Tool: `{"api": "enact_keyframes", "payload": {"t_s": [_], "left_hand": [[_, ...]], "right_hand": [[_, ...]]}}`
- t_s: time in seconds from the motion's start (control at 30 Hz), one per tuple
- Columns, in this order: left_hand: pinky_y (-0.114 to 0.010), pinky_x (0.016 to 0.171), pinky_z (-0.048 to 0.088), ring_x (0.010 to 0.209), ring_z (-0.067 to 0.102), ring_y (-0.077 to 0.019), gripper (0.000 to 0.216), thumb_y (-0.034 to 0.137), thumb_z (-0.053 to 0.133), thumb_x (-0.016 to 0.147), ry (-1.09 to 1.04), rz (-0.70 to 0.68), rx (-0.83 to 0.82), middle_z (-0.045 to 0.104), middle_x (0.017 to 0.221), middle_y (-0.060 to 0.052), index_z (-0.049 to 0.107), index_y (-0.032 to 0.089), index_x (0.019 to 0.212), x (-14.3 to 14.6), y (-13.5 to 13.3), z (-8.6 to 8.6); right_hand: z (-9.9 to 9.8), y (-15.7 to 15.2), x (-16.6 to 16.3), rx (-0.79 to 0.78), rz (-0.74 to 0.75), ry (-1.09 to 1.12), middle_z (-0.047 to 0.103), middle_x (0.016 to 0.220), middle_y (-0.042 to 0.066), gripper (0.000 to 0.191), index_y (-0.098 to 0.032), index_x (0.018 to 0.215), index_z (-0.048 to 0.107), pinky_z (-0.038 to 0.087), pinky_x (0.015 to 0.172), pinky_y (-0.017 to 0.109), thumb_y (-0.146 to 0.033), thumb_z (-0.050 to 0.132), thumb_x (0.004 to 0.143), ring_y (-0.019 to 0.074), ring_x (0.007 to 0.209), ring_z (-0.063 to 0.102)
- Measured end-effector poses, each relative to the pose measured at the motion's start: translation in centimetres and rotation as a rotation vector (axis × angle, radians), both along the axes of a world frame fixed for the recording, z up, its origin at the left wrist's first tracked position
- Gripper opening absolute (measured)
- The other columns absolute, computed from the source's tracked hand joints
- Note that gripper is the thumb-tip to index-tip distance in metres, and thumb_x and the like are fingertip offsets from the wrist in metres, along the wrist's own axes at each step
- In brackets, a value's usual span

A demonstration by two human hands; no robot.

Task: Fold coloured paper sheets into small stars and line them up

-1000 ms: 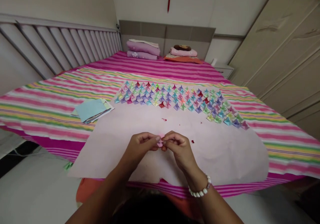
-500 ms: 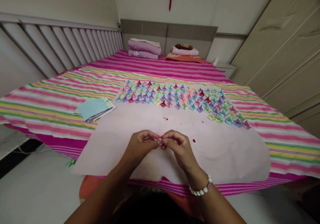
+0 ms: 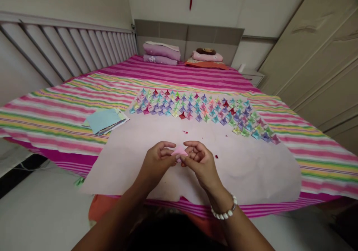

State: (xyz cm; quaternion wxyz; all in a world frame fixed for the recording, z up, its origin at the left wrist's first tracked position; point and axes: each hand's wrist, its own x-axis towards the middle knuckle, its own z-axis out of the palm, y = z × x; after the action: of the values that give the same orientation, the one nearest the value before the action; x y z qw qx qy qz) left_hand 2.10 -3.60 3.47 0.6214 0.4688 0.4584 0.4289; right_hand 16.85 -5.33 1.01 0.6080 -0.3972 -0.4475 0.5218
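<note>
Between my two hands is a small piece of folded pink paper (image 3: 179, 151), with a pointed top edge. My left hand (image 3: 159, 160) pinches its left side between thumb and fingers. On the other side, my right hand (image 3: 200, 163) grips the paper's lower right part, its index finger raised off the top. Both hands are just above a large pale sheet (image 3: 125, 165) spread on the bed. Rows of small folded paper pieces (image 3: 190, 107) in many colours cover the sheet's far part. The paper's lower edge is partly hidden by my thumbs.
Left of the sheet lies a stack of coloured paper (image 3: 104, 121), light blue on top. Small red scraps (image 3: 216, 156) are scattered on the sheet. Striped bedding (image 3: 56, 113) surrounds it. Pillows (image 3: 161, 53) are stacked at the headboard, and a slatted rail (image 3: 84, 51) runs along the left.
My index fingers have lifted and spread apart from the top of the pink paper, so more of it shows. My thumbs still hold it in about the same place.
</note>
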Motion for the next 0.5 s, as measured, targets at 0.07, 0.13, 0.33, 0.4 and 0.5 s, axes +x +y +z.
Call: {"api": "enact_keyframes", "payload": {"t_s": [0.07,0.13,0.33,0.4,0.5], "left_hand": [[-0.023,0.063,0.050,0.062,0.066,-0.0127,0.042,0.027,0.079,0.064,-0.002,-0.001,0.052,0.070,0.066,-0.001,0.058,0.013,0.097,0.02,0.02,-0.25],[-0.024,0.063,0.050,0.061,0.066,-0.0132,0.043,0.027,0.078,0.065,0.001,0.007,0.100,0.070,0.065,0.000,0.057,0.014,0.100,0.06,0.07,-0.58],[-0.025,0.065,0.051,0.064,0.066,-0.0141,0.042,0.028,0.075,0.068,0.005,0.031,0.138,0.070,0.067,0.000,0.055,0.014,0.103,0.09,0.18,-1.06],[-0.026,0.067,0.052,0.065,0.066,-0.0142,0.040,0.028,0.073,0.071,0.016,0.017,0.136,0.070,0.069,0.000,0.054,0.015,0.103,-0.04,0.11,-1.01],[-0.029,0.073,0.054,0.069,0.066,-0.0140,0.027,0.029,0.065,0.078,0.060,-0.030,0.157,0.068,0.070,0.001,0.052,0.018,0.098,-0.34,-0.03,-1.00]], "right_hand": [[0.02,-0.11,-0.10,0.009,-0.006,-0.027,0.058,0.070,-0.005,0.036,-0.020,0.099,0.061,0.048,0.051,0.020,-0.022,0.078,0.068,0.0081,0.054,0.060],[-0.06,-0.16,-0.16,0.010,-0.016,-0.043,0.058,0.067,-0.006,0.035,-0.020,0.100,0.061,0.047,0.051,0.020,-0.022,0.077,0.069,0.0086,0.053,0.061],[-0.46,-0.05,-0.16,-0.020,-0.016,0.006,0.061,0.070,-0.004,0.034,-0.020,0.101,0.062,0.051,0.057,0.024,-0.025,0.076,0.070,0.0101,0.055,0.063],[-0.52,-0.02,-0.08,-0.010,-0.019,0.019,0.061,0.074,-0.004,0.035,-0.020,0.104,0.063,0.051,0.058,0.024,-0.024,0.075,0.071,0.0101,0.057,0.063],[-0.51,0.01,0.09,0.004,-0.018,0.020,0.061,0.071,-0.004,0.039,-0.022,0.109,0.062,0.051,0.057,0.024,-0.023,0.074,0.072,0.0106,0.057,0.063]]}}
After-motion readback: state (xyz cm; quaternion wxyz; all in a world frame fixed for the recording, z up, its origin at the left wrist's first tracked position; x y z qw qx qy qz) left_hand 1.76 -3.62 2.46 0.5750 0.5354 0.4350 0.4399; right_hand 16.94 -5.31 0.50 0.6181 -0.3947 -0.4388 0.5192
